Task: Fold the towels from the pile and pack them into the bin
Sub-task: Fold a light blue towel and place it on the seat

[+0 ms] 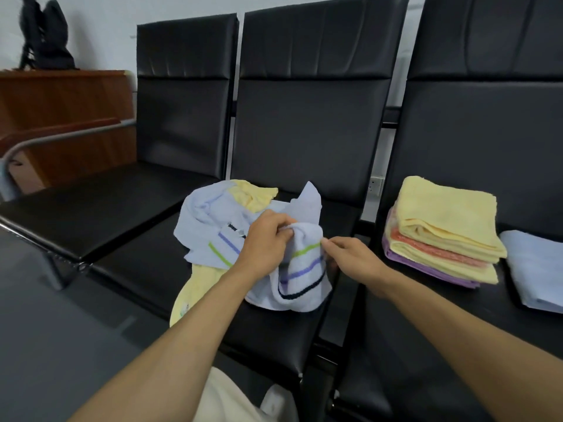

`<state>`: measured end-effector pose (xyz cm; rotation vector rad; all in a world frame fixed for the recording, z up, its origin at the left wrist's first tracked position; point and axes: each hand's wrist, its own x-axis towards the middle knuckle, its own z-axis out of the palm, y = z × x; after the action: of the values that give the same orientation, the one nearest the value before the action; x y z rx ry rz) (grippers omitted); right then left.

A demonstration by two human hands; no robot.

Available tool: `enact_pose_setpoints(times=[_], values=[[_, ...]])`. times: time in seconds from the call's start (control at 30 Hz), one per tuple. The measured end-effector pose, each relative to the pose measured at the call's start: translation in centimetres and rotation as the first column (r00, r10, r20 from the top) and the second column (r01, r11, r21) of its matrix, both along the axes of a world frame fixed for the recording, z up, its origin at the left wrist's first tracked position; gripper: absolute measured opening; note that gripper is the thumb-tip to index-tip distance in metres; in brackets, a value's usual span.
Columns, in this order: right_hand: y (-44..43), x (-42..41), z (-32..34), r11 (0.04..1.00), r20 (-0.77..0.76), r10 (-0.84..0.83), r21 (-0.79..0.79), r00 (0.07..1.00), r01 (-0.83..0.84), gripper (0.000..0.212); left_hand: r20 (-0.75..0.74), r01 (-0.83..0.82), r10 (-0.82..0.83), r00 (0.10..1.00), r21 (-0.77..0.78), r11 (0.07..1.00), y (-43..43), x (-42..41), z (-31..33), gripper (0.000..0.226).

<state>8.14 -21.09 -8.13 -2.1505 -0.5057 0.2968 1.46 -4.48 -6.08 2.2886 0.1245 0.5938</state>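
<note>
The left seat [100, 214] shows bare cushion, reachable from above and in front, with the armrest [64, 134] bounding its far side. On the middle seat [274, 330] the loose pile [210, 220] covers the back, and our left hand [266, 239] and right hand [355, 254], both gripping a striped towel [304, 269], fill the space above it; only the front cushion is bare. The folded stack [441, 226] and blue towel [536, 269] crowd the right seat [426, 315], and backrests [307, 132] wall off the rear.

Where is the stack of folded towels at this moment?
In the head view, the stack lies on the right seat, right of the right hand pinching the striped towel; a folded blue towel lies at its right.
</note>
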Motion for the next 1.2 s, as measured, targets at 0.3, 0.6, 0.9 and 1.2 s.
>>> enact_pose_setpoints(times=[0.3, 0.6, 0.9, 1.2], values=[[0.9, 0.6, 1.0, 0.890, -0.552, 0.222, 0.451, 0.804, 0.064, 0.064, -0.043, 0.407, -0.457, 0.888, -0.386, 0.828, -1.0, -2.5, 1.8, 0.026], [3.1, -0.4, 1.4, 0.898, -0.449, 0.308, 0.429, 0.839, -0.099, 0.029, -0.077, 0.003, -0.068, 0.995, -0.638, 0.770, 0.3, -2.1, 1.5, 0.042], [0.2, -1.7, 3.3, 0.706, -0.457, 0.635, 0.671, 0.623, -0.228, 0.022, -0.430, -0.581, 0.412, 0.803, -0.719, 0.382, 4.4, -1.1, -1.0, 0.067], [3.1, -1.1, 0.4, 0.986, -0.488, 0.152, 0.139, 0.859, -0.095, 0.041, -0.340, -0.437, 0.286, 0.896, -0.795, 0.421, 5.4, -1.2, -1.9, 0.018]])
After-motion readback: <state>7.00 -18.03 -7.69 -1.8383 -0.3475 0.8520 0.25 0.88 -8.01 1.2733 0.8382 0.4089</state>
